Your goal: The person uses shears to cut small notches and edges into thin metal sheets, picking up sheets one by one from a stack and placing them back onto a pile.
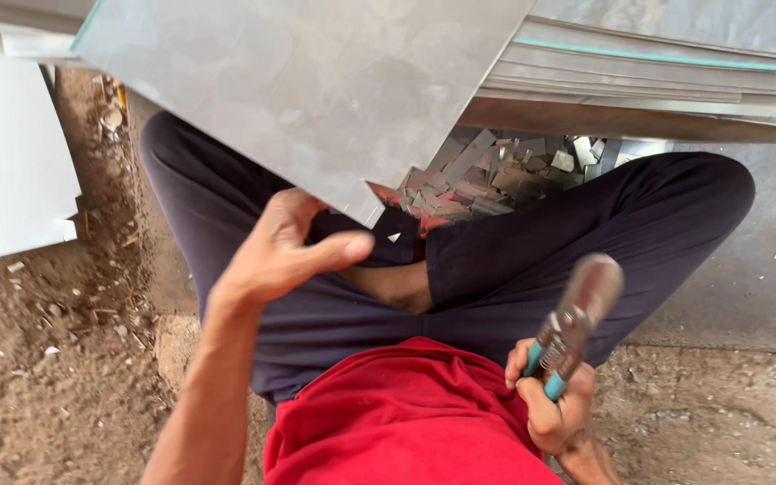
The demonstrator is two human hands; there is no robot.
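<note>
Teal-handled snips (pixel 570 328) sit clenched in the right hand (pixel 554 409) over bare dirt ground (pixel 56 359); farther off, the left hand (pixel 285 247) grasps a grey metal sheet (pixel 307 81) above scattered offcuts (pixel 487 175) and stacked sheets (pixel 666 76).

A large grey metal sheet (pixel 316 81) tilts over the lap; teal-handled tin snips (pixel 572 325) point up, blades shut.

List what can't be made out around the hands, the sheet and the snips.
- Left hand fingertips: hidden under the metal sheet, head view.
- Tin snips blades: motion-blurred.
- Right hand: partly cut off by the bottom edge.
- Metal offcuts: partly hidden by the sheet.
</note>
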